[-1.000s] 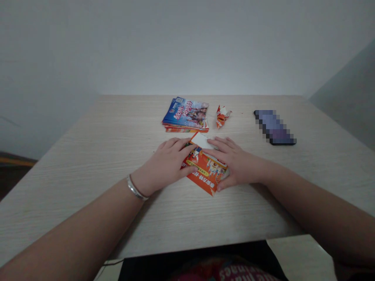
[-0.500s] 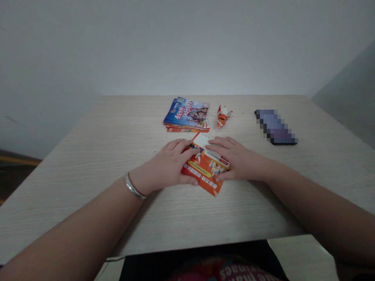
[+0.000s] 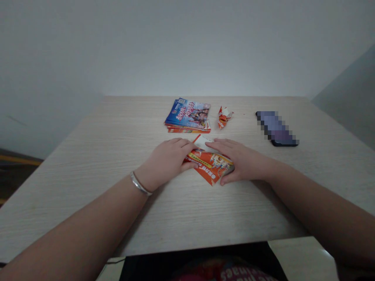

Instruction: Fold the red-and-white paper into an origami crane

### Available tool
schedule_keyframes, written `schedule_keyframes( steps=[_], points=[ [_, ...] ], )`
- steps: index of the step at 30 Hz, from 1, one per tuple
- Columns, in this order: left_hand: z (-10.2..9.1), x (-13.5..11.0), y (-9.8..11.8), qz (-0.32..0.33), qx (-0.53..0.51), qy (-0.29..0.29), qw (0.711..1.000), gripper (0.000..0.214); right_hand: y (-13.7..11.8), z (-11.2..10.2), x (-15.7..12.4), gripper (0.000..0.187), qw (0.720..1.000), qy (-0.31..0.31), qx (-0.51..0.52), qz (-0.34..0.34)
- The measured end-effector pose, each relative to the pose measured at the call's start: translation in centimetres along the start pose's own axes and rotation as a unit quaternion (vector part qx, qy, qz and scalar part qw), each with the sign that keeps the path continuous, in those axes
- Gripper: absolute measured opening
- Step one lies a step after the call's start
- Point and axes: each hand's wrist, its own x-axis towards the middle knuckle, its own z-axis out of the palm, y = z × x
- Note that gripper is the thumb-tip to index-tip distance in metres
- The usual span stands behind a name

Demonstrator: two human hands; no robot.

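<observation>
An orange and white printed flyer lies between my two hands, its lower part bent upward and its lowest corner pointing at me. My left hand grips its left edge, the thumb along the near side and the fingers over the far side. On the right edge, my right hand holds the curved paper, with fingers over the white part and thumb near the lower right edge. The parts of the flyer beneath my fingers are hidden. A silver bracelet circles my left wrist.
Beyond my hands, a stack of flyers with a blue one on top sits on the pale wooden table. Beside it stands a small folded orange-and-white paper piece. A dark phone lies at the right. A wall rises behind the table.
The flyer's near part has bent up and away from me, and its lowest corner sits higher. My left thumb has slid off the printed face toward the near edge.
</observation>
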Motion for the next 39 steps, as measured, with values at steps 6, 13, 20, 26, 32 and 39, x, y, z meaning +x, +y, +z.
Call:
schedule_keyframes(
  steps=[6, 13, 20, 26, 32, 39],
  points=[
    [0.2, 0.1, -1.3, 0.053, -0.033, -0.009, 0.998, 0.053, 0.7, -0.8, -0.3, 0.054, 0.994, 0.070, 0.010, -0.086],
    [0.1, 0.1, -1.2, 0.060, -0.037, -0.008, 0.998, 0.058, 0.3, -1.3, -0.3, 0.054, 0.980, 0.060, -0.099, -0.164],
    [-0.3, -0.1, -0.6, 0.048, -0.025, -0.010, 0.998, 0.061, 0.5, -1.2, -0.2, 0.060, 0.969, 0.062, -0.175, -0.163],
    [0.4, -0.4, -0.8, 0.027, -0.014, -0.007, 1.000, 0.066, 0.3, -1.2, -0.2, 0.046, 0.959, 0.037, -0.209, -0.186],
    [0.7, -0.4, -0.6, 0.000, 0.001, 0.004, 1.000, 0.061, -0.5, -0.7, -0.1, 0.035, 0.961, 0.061, -0.192, -0.190],
    [0.9, -0.1, -0.6, -0.081, -0.011, 0.017, 0.996, 0.060, -0.8, -0.6, 0.1, 0.032, 0.968, 0.041, -0.137, -0.206]
  ],
)
